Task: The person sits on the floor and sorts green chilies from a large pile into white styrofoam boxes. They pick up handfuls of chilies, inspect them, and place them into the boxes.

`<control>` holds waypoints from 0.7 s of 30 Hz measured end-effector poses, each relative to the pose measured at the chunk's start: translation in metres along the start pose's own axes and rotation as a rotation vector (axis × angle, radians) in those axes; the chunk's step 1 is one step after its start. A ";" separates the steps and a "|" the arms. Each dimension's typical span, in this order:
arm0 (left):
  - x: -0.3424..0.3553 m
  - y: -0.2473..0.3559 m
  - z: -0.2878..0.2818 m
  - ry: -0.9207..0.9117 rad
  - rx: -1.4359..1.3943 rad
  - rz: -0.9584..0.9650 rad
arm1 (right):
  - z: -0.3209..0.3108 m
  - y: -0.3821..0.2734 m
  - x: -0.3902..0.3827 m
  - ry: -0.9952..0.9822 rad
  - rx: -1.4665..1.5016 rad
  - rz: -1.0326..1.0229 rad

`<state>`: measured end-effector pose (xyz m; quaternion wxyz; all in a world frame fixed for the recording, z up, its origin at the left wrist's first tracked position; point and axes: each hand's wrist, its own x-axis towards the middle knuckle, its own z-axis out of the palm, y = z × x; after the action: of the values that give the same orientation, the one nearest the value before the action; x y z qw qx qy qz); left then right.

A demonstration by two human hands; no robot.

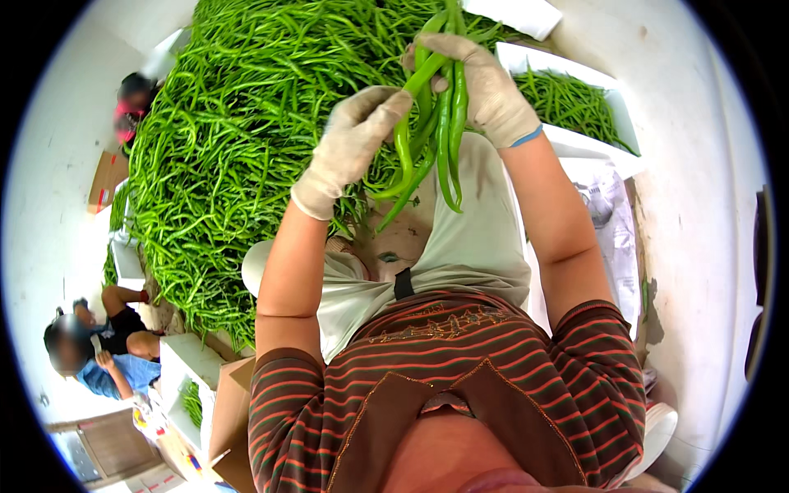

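Long green chili peppers point(445, 123) hang in a loose bunch from my right hand point(481, 86), which is closed around their upper part. My left hand point(349, 144) is beside the bunch, with thumb and fingertips pinched on one curved pepper point(403, 148) of it. Both hands wear pale thin gloves; a blue edge shows at the right wrist. The bunch dangles above my lap, tips downward. Behind my hands lies a large heap of the same green peppers point(246, 123), reaching close to my left forearm.
A white foam box point(588, 146) with peppers stands right of my right hand. At the left are another white foam box point(185, 353), a cardboard box point(232, 398) and two people, one in pink point(127, 115), one in blue point(131, 374). A white wall point(690, 164) rises at right.
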<state>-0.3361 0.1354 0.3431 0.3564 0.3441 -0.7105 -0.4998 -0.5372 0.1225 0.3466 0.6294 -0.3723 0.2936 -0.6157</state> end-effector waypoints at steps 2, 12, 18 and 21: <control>0.002 0.011 0.001 0.013 0.108 0.018 | -0.041 -0.032 -0.014 -0.048 0.169 -0.009; -0.053 -0.072 -0.078 0.380 0.162 -0.217 | -0.287 -0.066 -0.232 0.872 -0.083 -0.228; -0.086 -0.150 -0.122 0.490 -0.341 -0.533 | -0.421 0.100 -0.355 1.113 0.021 0.535; -0.096 -0.168 -0.133 0.528 -0.397 -0.558 | -0.459 0.178 -0.359 1.305 0.070 0.656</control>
<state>-0.1519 0.1106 0.1992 0.4365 0.5637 -0.3649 -0.5988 -0.8433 0.4238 -0.0861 0.4896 0.1978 0.6856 -0.5012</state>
